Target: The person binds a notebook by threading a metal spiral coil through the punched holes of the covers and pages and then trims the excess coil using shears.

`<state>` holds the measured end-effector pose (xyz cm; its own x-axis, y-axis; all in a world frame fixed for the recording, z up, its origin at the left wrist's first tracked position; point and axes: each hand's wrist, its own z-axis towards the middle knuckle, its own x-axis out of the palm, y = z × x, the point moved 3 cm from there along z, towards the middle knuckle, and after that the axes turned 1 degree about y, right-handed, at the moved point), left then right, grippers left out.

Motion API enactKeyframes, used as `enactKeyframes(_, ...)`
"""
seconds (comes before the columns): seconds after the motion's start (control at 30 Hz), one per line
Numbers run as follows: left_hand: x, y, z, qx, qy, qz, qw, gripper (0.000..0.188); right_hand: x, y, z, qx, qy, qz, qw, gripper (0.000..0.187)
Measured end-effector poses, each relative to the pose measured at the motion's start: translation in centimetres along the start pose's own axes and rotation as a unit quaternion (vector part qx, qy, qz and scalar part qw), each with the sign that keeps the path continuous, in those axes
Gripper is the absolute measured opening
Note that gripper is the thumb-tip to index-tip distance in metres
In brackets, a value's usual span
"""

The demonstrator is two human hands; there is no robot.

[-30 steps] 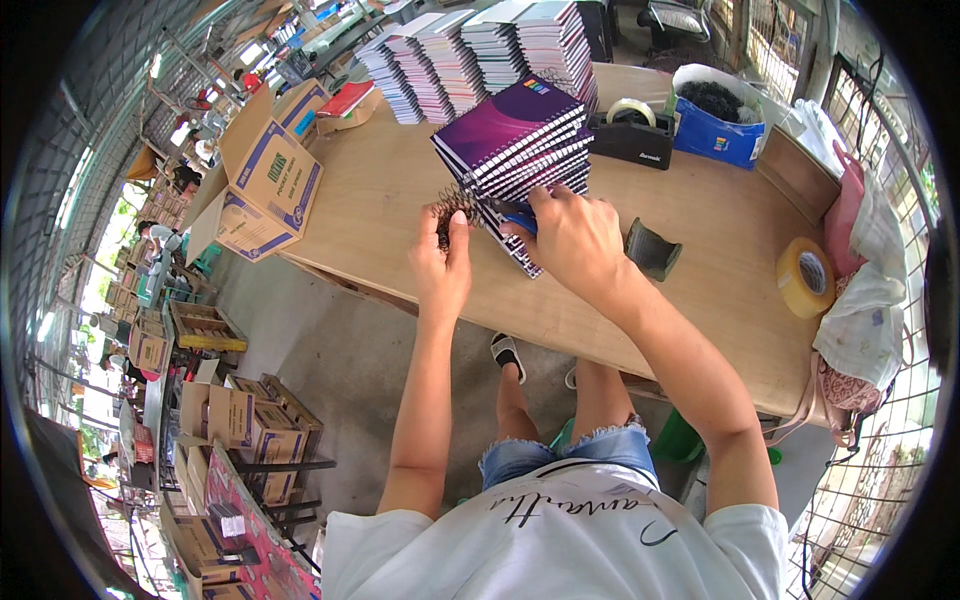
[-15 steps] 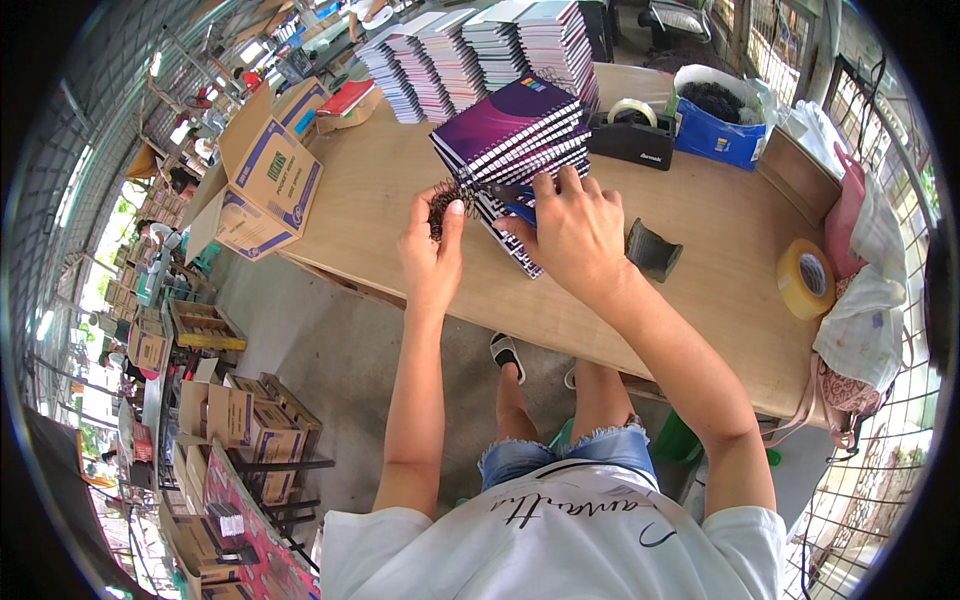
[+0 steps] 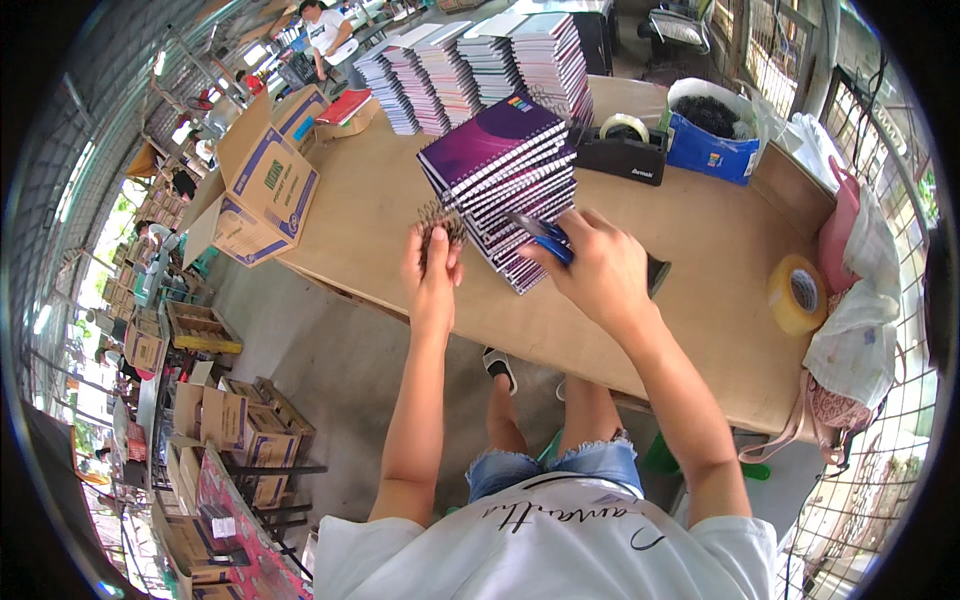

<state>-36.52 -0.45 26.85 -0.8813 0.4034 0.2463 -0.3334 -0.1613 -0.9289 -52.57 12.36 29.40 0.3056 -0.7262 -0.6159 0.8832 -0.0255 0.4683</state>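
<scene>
A tall stack of purple spiral notebooks [image 3: 497,138] stands on the table before me, its layers fanned and its bound edges toward me. My left hand [image 3: 431,275] is closed around a bunch of dark wire binding coils [image 3: 437,222], close to the stack's left near corner. In my right hand [image 3: 606,268] are blue-handled pliers [image 3: 550,241], their dark tip pointing left at the bound edges. Whether the tip touches a notebook, I cannot tell. A dark curved piece [image 3: 657,274] lies partly hidden behind my right hand.
Behind stand several piles of notebooks [image 3: 480,70]. A black tape dispenser [image 3: 625,155] and a blue box of dark coils [image 3: 708,150] are at the back right. A yellow tape roll [image 3: 797,295] lies right, by bags [image 3: 858,320]. An open carton [image 3: 262,200] sits left.
My right hand with the pliers has drawn back to the right and down, away from my left hand. My left hand has dropped slightly, still holding the coils.
</scene>
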Motion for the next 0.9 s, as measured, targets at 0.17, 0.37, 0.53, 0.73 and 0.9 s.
enactKeyframes(0.17,-0.6,1.5,-1.6,-0.176,0.056,-0.191,0.964,0.022,-2.5,-10.8,-6.2,0.256,-0.009,0.414,0.873,0.032)
enactKeyframes(0.37,19.6,6.1,-0.4,-0.298,0.294,-0.193,0.887,0.017,-3.2,-27.1,-11.9,0.273,-0.133,0.763,0.571,0.039)
enactKeyframes(0.53,40.1,15.4,13.4,-0.279,0.263,-0.057,0.922,0.021,-2.9,-28.8,-12.8,0.287,-0.096,0.774,0.557,0.037)
enactKeyframes(0.73,37.4,15.3,16.9,-0.052,0.097,0.013,0.994,0.068,-0.4,-24.5,-9.6,0.238,-0.058,0.830,0.500,0.038)
enactKeyframes(0.9,17.3,-1.3,-8.5,0.288,0.287,-0.007,0.914,0.041,-6.1,-26.6,-11.2,0.300,-0.238,0.621,0.684,0.031)
